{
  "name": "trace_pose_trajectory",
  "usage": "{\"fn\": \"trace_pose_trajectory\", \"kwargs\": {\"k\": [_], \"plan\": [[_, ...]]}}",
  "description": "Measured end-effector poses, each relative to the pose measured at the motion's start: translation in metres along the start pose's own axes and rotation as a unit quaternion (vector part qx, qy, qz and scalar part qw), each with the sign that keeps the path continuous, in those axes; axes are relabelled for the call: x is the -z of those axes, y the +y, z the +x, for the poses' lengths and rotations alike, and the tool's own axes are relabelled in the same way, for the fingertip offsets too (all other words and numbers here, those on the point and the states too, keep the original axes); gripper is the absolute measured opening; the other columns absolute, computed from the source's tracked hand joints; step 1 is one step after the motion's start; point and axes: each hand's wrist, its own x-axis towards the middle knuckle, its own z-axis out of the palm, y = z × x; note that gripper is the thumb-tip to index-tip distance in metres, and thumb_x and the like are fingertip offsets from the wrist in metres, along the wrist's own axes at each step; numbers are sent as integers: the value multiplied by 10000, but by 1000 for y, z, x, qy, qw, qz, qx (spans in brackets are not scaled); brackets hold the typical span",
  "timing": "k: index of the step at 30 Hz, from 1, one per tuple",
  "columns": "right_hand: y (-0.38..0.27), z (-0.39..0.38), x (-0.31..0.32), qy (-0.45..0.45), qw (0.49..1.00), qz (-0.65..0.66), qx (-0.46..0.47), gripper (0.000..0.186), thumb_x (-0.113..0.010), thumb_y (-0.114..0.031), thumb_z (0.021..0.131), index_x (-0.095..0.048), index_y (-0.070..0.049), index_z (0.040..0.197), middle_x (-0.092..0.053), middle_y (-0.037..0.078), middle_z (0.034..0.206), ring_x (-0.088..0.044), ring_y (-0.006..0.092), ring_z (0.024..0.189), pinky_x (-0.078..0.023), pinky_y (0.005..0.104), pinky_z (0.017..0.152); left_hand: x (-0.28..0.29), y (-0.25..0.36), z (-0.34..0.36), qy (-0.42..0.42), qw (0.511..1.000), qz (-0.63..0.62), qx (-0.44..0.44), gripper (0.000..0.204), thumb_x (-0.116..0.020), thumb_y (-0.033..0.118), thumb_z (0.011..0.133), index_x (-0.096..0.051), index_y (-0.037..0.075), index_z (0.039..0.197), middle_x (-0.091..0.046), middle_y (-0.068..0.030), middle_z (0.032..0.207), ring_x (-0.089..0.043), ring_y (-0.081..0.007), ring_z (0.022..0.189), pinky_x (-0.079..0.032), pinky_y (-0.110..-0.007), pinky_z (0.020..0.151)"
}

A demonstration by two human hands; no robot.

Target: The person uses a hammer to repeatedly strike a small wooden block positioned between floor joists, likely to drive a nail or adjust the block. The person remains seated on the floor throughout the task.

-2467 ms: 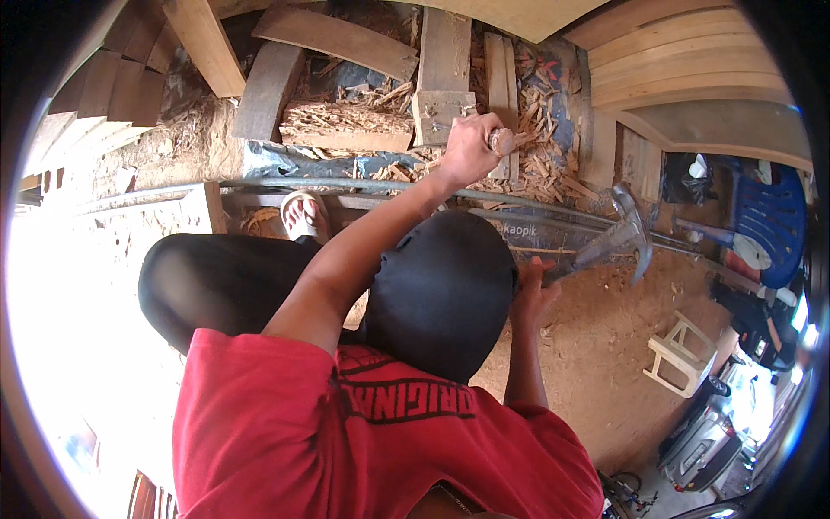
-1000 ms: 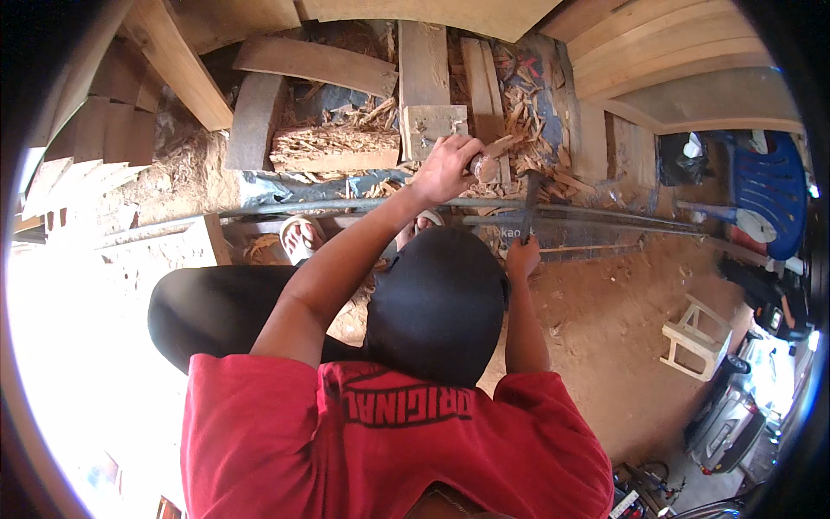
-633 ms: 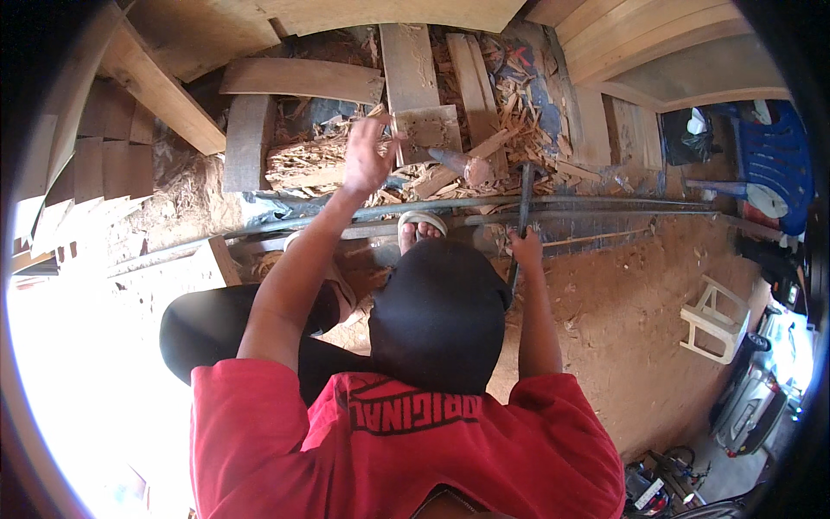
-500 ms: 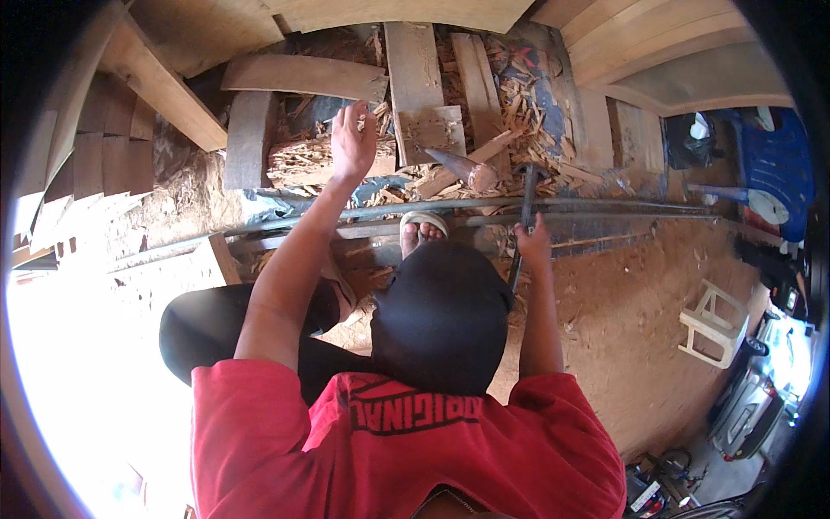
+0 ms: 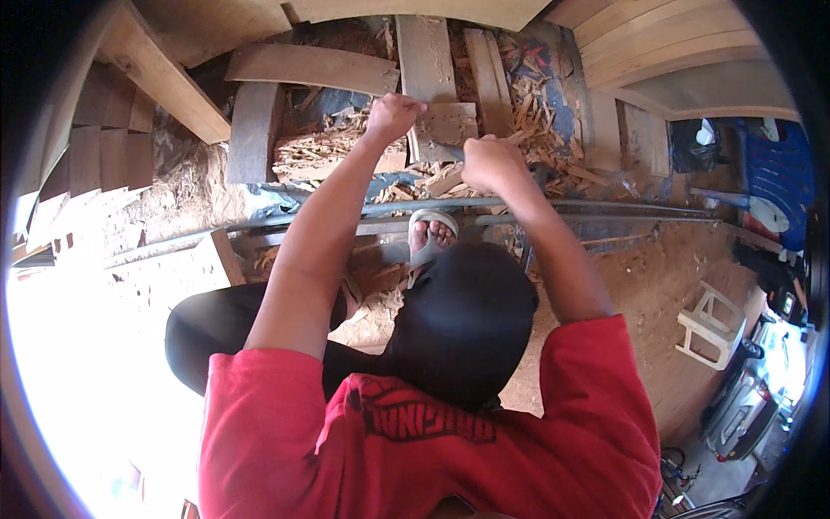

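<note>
My left hand (image 5: 395, 117) has its fingers curled at the left edge of a small weathered board (image 5: 445, 121) on a longer plank (image 5: 424, 60); what it holds, if anything, is unclear. My right hand (image 5: 491, 163) is closed over the wooden-handled chisel beside that board, covering most of it. The hammer is largely hidden behind my right hand and forearm. Splintered wood (image 5: 337, 147) and loose chips lie around both hands.
Long pipes (image 5: 588, 205) cross below the boards, near my sandaled foot (image 5: 428, 232). Timber leans at left (image 5: 164, 73) and upper right (image 5: 666, 39). A blue plastic chair (image 5: 774, 173), a cream stool (image 5: 705, 333) and a silver vehicle (image 5: 739, 406) are at the right.
My left hand let go of the chisel, swung left, then came back to the board's edge. My right hand left the hammer shaft and rose leftward onto the chisel.
</note>
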Motion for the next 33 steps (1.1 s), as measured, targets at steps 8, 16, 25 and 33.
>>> {"fn": "trace_pose_trajectory", "kwargs": {"k": [8,16,25,33], "plan": [[1,-15,-132,212,969,123,-46,318,-648,-220,1024,-663,-38,1284,-771,262,913,-770,482,856,-618,586,785,5,19,1,-21,996,41,75,335,-734,555,994,-865,334,1208,-819,-142,1228,-763,-376,1192,-576,-474,1087],[-3,14,-202,267,893,361,-44,365,-687,-302,1062,-609,-60,1325,-748,242,866,-758,450,789,-592,549,706,17,25,0,-39,990,113,73,399,-693,619,992,-852,352,1243,-805,-151,1271,-735,-401,1244,-537,-501,1115],[27,-9,-214,281,680,658,-158,339,-733,-211,1047,-645,-16,1311,-652,40,749,-650,138,574,-532,323,536,9,0,-51,-57,995,34,72,449,-690,569,1022,-862,187,1183,-830,-166,990,-804,-375,975,-623,-475,912],[53,-45,-228,269,739,608,-104,465,-756,-208,1031,-648,-19,1442,-749,86,865,-726,168,644,-570,353,615,6,7,-77,138,988,37,-65,371,-686,347,1048,-758,126,1338,-770,-163,1192,-738,-378,1161,-591,-471,994]]}}
